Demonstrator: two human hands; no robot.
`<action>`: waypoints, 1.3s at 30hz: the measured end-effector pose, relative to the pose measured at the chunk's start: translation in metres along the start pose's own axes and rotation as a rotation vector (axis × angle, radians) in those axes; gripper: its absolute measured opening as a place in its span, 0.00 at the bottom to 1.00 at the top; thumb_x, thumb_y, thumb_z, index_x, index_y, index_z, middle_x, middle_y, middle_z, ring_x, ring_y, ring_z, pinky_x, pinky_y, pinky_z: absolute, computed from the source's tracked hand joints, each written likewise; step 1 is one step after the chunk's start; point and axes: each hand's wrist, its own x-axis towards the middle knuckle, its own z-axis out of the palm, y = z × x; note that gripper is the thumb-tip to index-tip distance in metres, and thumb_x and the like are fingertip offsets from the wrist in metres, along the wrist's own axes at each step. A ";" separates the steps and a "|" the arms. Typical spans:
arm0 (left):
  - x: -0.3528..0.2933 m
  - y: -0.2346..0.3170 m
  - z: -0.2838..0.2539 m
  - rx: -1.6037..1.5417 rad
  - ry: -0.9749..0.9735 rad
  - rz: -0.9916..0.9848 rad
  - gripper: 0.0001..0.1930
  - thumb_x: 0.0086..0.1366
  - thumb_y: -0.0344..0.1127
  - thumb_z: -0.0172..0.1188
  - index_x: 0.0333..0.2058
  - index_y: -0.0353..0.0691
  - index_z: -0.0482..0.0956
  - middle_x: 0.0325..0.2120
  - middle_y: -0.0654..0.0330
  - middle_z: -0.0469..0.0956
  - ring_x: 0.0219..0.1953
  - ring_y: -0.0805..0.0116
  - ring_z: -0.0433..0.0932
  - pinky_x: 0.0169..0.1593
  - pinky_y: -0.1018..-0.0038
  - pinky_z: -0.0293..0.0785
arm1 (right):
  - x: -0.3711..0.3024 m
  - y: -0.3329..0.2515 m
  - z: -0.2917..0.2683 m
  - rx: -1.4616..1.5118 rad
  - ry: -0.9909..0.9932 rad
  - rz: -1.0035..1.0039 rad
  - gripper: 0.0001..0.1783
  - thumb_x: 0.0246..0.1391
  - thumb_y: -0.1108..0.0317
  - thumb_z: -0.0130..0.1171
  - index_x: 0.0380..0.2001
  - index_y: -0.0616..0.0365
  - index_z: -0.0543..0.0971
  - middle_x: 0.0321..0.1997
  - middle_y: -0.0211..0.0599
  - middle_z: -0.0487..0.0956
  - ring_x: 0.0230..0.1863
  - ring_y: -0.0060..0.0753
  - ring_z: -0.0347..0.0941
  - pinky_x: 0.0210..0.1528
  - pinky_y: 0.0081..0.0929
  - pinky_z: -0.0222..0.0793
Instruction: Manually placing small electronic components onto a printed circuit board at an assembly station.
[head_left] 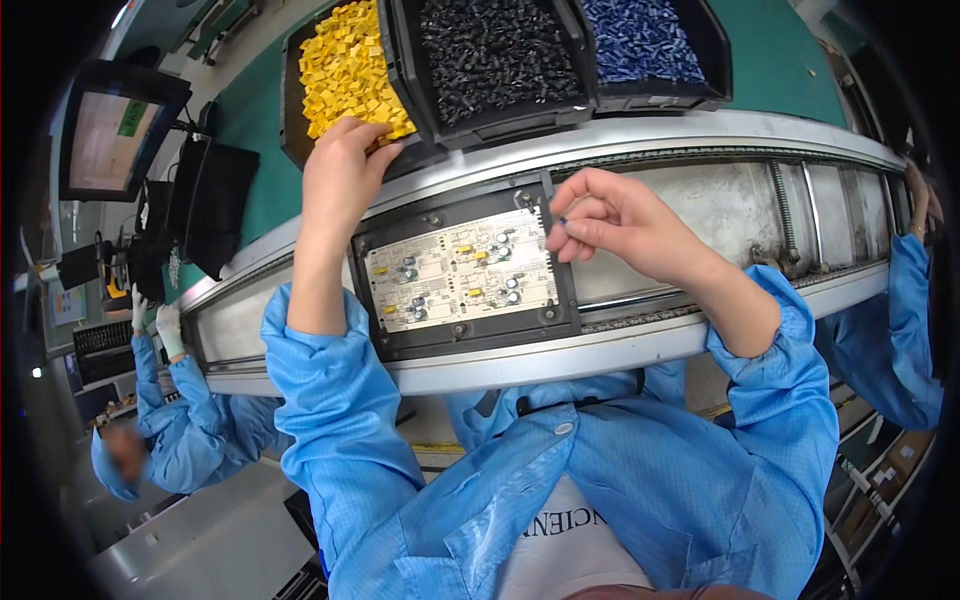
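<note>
My left hand (345, 165) reaches over the near edge of a black bin (292, 110) heaped with small yellow block-shaped components (350, 62). Its thumb and fingers are bent together against the nearest pieces; whether one is between the fingertips I cannot make out. My right hand (625, 225) hovers by the right edge of a circuit board (440, 290), pinching a small dark blue component (563, 221) between thumb and fingers. The pale board lies in a black frame fixture (470, 340) and carries yellow blocks, round capacitors and small blue parts.
Beside the yellow bin stand a bin of black components (497, 60) and one of blue components (643, 42). A metal conveyor rail (640, 345) runs in front of me. At left are a monitor (112, 133) and a gloved co-worker (190, 420); another person's arm (908, 290) shows at right.
</note>
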 end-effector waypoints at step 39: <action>-0.073 0.003 0.008 -0.391 0.442 0.027 0.14 0.57 0.19 0.58 0.41 0.38 0.83 0.35 0.54 0.78 0.37 0.53 0.80 0.39 0.64 0.78 | 0.022 0.020 0.040 -0.810 0.251 -0.089 0.04 0.54 0.75 0.64 0.34 0.62 0.81 0.26 0.29 0.79 0.26 0.17 0.70 0.30 0.19 0.67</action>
